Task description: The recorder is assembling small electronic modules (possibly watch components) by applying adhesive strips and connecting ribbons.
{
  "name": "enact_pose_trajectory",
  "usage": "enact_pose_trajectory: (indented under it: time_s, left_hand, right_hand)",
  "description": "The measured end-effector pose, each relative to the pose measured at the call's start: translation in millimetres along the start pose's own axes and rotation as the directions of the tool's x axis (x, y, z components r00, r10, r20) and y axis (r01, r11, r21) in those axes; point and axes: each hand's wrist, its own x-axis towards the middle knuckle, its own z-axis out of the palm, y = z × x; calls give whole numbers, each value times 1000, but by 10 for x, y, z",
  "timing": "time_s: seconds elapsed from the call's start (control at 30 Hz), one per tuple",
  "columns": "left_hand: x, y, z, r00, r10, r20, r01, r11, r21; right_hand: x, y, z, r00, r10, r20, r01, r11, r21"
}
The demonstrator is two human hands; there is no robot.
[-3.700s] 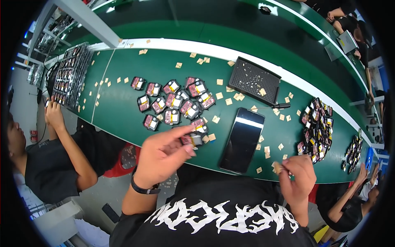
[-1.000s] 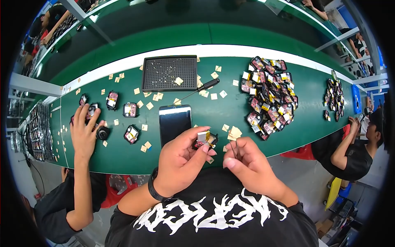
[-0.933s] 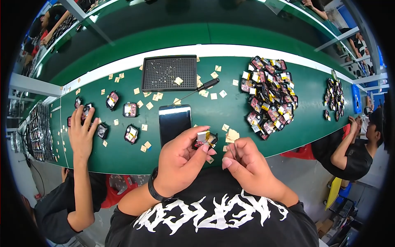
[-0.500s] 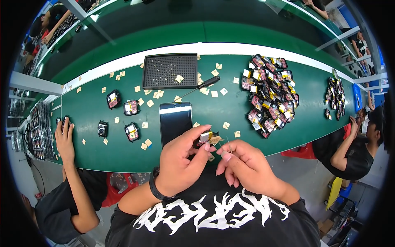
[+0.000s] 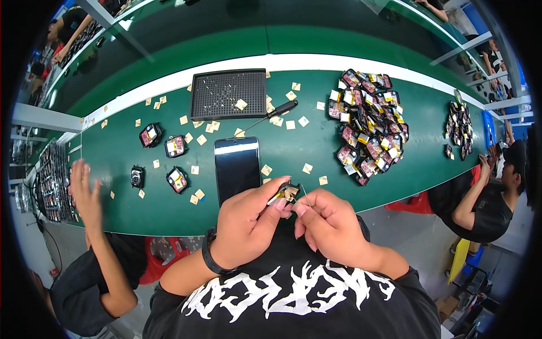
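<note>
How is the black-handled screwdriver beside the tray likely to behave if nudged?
The screwdriver would probably roll a little, since its handle looks rounded and lies loose on the green table. Its thin, straight shaft looks like metal, so it should stay stiff. The much thicker handle suggests that end is heavier, so it may pivot.

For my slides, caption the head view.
Left hand holding a small black-cased device, right hand holding tweezers beside it, with a pile of devices on the green bench.

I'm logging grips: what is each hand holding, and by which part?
The left hand holds an open black device by its edges, between thumb and fingers. The right hand pinches thin metal tweezers between thumb and fingers; the exact spot is covered.
</note>
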Motion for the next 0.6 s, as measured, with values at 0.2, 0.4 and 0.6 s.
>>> enact_pose_trajectory:
  time_s: [0.2, 0.4, 0.6]
  left_hand:
    - [-4, 60, -57, 936, -308, 173, 353, 797, -489]
    - [15, 22, -53, 901, -335, 275, 430, 767, -476]
    - [72, 94, -86, 955, -139, 263, 151, 988, -25]
  right_hand:
    - [-7, 14, -69, 960, -278, 36, 275, 915, -296]
    - [33, 172, -241, 908, -414, -73, 410, 910, -57]
    - [225, -207, -120, 794, -587, 159, 580, 653, -487]
